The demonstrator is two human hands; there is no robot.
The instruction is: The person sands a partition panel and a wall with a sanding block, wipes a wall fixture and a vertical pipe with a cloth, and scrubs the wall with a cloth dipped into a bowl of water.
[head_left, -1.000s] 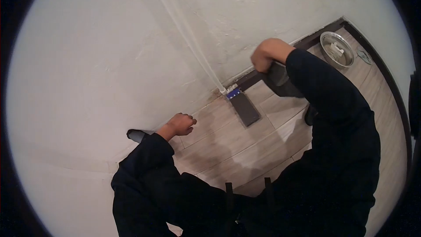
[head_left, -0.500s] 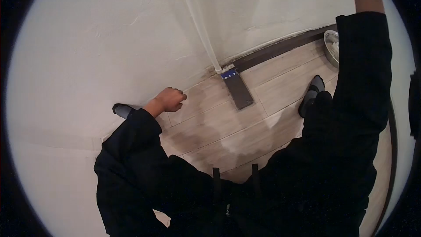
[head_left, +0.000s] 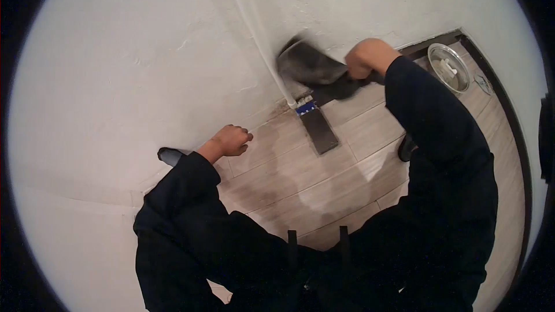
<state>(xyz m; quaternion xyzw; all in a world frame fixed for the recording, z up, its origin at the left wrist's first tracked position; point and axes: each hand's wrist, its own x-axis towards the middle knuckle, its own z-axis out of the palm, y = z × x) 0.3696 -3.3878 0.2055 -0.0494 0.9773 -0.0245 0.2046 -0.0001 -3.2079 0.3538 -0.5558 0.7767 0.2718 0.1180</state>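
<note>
My right hand [head_left: 370, 58] is closed around one end of a dark grey, floppy-looking thing [head_left: 312, 63], blurred by motion. It hangs in front of the wall, close to the white pipe [head_left: 254, 34], and hides part of the dark baseboard [head_left: 413, 51]. Below it, a dark flat rectangular piece [head_left: 319, 132] with a blue and white end [head_left: 306, 108] lies on the floor at the pipe's foot. On the left, my left hand [head_left: 234, 140] has its fingers curled in, with nothing visible in them, over the floor near the wall.
A round metal bowl [head_left: 450, 68] with whitish things inside stands on the floor at the right corner. Beside it lies a small flat thing [head_left: 483, 82]. The off-white wall [head_left: 144, 52] meets wood-look flooring [head_left: 289, 196]. My feet are spread on both sides.
My right hand has come down from the upper right edge to the wall near the pipe, with the dark grey thing now visible in it. My left hand stays nearly in place.
</note>
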